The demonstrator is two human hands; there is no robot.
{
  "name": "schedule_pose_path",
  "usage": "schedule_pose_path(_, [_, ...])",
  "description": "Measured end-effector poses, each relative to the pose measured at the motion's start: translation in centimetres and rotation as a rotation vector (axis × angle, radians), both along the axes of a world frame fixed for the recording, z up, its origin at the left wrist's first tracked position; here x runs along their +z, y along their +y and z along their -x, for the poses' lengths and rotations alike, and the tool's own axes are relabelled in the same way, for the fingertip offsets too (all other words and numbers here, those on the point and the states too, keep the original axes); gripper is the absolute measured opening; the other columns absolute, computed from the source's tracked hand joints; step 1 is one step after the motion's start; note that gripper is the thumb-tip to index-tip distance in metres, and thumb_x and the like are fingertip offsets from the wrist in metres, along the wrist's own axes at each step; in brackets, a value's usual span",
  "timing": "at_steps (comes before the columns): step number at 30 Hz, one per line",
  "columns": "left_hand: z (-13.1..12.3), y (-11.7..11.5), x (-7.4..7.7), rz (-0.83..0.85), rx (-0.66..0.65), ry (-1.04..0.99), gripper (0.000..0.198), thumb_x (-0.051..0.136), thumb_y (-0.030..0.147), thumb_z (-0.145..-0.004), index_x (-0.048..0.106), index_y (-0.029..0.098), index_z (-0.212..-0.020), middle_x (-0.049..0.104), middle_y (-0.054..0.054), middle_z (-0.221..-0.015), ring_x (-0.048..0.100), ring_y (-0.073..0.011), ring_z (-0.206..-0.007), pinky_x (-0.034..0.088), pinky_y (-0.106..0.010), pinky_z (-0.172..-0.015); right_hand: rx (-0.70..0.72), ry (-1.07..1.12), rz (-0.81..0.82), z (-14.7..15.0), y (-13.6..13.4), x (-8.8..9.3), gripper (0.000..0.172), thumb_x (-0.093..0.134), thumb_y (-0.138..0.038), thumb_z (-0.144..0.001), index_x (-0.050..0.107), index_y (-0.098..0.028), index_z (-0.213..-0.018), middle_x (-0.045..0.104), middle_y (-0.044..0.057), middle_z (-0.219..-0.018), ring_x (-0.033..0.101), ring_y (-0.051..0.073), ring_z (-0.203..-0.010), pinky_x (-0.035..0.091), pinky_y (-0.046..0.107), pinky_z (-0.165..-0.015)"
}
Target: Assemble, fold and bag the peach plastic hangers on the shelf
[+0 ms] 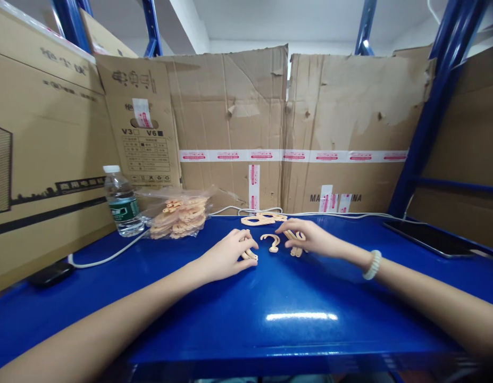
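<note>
Two-handed, working low on the blue shelf top [302, 319], either side of a beige hook piece [271, 242] lying flat and untouched. Far left of the hook piece, passing a black device [50, 274] and a white cable [102, 259] trailing from near it. Well left of the hook piece and farther back, passing a water bottle [122, 202] standing upright, just beside a clear bag [180, 213] stuffed with beige parts. Just left of the hook piece, curling the left hand [226, 258] palm down, fingertips closing around a beige piece [250, 254]. Just behind the hook piece, leaving alone a loose pile [262, 218] of similar parts. Just right of the hook piece, spreading the right hand [310, 239] over beige strips [296, 250], touching them; gripping or only covering them, cannot tell. Farther right of the hook piece, wearing a white bead bracelet [373, 264] at the wrist. Far right of the hook piece, passing a dark tablet [429, 236] lying flat.
</note>
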State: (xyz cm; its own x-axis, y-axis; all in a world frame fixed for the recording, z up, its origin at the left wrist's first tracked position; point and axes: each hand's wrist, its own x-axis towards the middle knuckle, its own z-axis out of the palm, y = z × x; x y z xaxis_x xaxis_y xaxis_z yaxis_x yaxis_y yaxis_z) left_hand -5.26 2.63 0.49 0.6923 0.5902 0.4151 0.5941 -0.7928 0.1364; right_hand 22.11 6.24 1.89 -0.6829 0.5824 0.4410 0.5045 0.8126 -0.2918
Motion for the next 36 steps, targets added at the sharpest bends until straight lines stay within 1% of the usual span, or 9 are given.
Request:
schedule_pose_path(4, [-0.3,0.3,-0.8,0.019,0.022,-0.021,0.015,0.060,0.028,-0.086,0.064,0.020,-0.098,0.062,-0.007,-0.102,0.055,-0.0227,-0.098,0.044,-0.036,-0.087,-0.100,-0.160,0.058,-4.3,0.0,1.8,0.043,0.069,-0.038,-0.077,0.061,-0.023,-0.116,0.060,0.009,-0.112,0.059,0.023,-0.100,0.049,0.036,-0.081])
schedule_pose_path(7, [-0.4,0.7,-1.0,0.013,0.018,-0.032,0.014,0.056,0.030,-0.089,0.064,0.020,-0.093,0.063,-0.006,-0.096,0.056,-0.0213,-0.092,0.045,-0.034,-0.083,-0.131,-0.281,0.092,-6.0,0.2,1.7,0.049,0.073,-0.034,-0.070,0.061,-0.024,-0.117,0.057,0.008,-0.109,0.059,0.022,-0.094,0.050,0.033,-0.075])
schedule_pose_path(12, [-0.3,1.1,-1.1,0.014,0.023,-0.039,0.015,0.055,0.031,-0.089,0.064,0.019,-0.094,0.062,-0.005,-0.097,0.056,-0.0209,-0.092,0.045,-0.034,-0.083,-0.131,-0.380,0.113,-5.7,0.5,0.9,0.035,0.069,-0.020,-0.073,0.064,-0.025,-0.107,0.053,0.004,-0.099,0.058,0.017,-0.082,0.049,0.029,-0.072])
schedule_pose_path(20, [-0.4,1.1,-1.1,0.015,0.023,-0.040,0.015,0.055,0.031,-0.089,0.064,0.019,-0.094,0.062,-0.005,-0.097,0.056,-0.0209,-0.093,0.045,-0.035,-0.084,-0.063,-0.350,0.115,-5.5,0.4,0.7,0.024,0.064,-0.022,-0.078,0.063,-0.023,-0.102,0.050,0.002,-0.093,0.055,0.015,-0.077,0.047,0.029,-0.072])
schedule_pose_path(25, [-0.3,1.2,-1.1,0.020,0.030,-0.058,0.014,0.055,0.031,-0.089,0.064,0.019,-0.093,0.062,-0.005,-0.097,0.057,-0.0214,-0.093,0.045,-0.035,-0.084,-0.190,-0.374,0.187,-6.2,1.2,0.9,0.013,0.063,-0.022,-0.076,0.063,-0.021,-0.089,0.051,0.003,-0.089,0.055,0.016,-0.076,0.046,0.030,-0.072])
schedule_pose_path(28, [-0.3,1.3,-1.2,0.022,0.042,-0.060,0.014,0.054,0.030,-0.089,0.063,0.020,-0.093,0.063,-0.005,-0.097,0.057,-0.0219,-0.095,0.045,-0.036,-0.086,-0.234,-0.399,0.272,-7.0,1.7,1.1,0.018,0.063,-0.027,-0.076,0.062,-0.020,-0.093,0.051,0.004,-0.092,0.054,0.017,-0.077,0.045,0.030,-0.072])
schedule_pose_path(31, [-0.2,1.3,-1.0,-0.008,0.050,-0.077,0.016,0.057,0.028,-0.085,0.062,0.020,-0.098,0.063,-0.006,-0.099,0.057,-0.0226,-0.096,0.045,-0.037,-0.087,-0.241,-0.400,0.312,-7.4,1.8,1.3,0.034,0.065,-0.037,-0.075,0.059,-0.019,-0.102,0.048,0.006,-0.098,0.053,0.019,-0.083,0.045,0.031,-0.075])
schedule_pose_path(34, [-0.2,1.6,0.0,-0.076,0.077,-0.120,0.021,0.057,0.024,-0.080,0.060,0.019,-0.100,0.063,-0.006,-0.101,0.057,-0.0231,-0.098,0.045,-0.037,-0.089,-0.277,-0.368,0.278,-7.3,1.5,1.7,0.049,0.067,-0.045,-0.073,0.054,-0.019,-0.112,0.044,0.008,-0.104,0.052,0.020,-0.084,0.045,0.033,-0.078])
schedule_pose_path(36, [-0.3,2.5,1.0,-0.092,0.120,-0.117,0.019,0.052,0.023,-0.082,0.059,0.018,-0.098,0.064,-0.007,-0.102,0.058,-0.0229,-0.099,0.045,-0.037,-0.090,-0.286,-0.333,0.238,-6.9,1.3,2.1,0.047,0.065,-0.046,-0.075,0.053,-0.020,-0.112,0.043,0.007,-0.103,0.052,0.020,-0.083,0.045,0.034,-0.079])
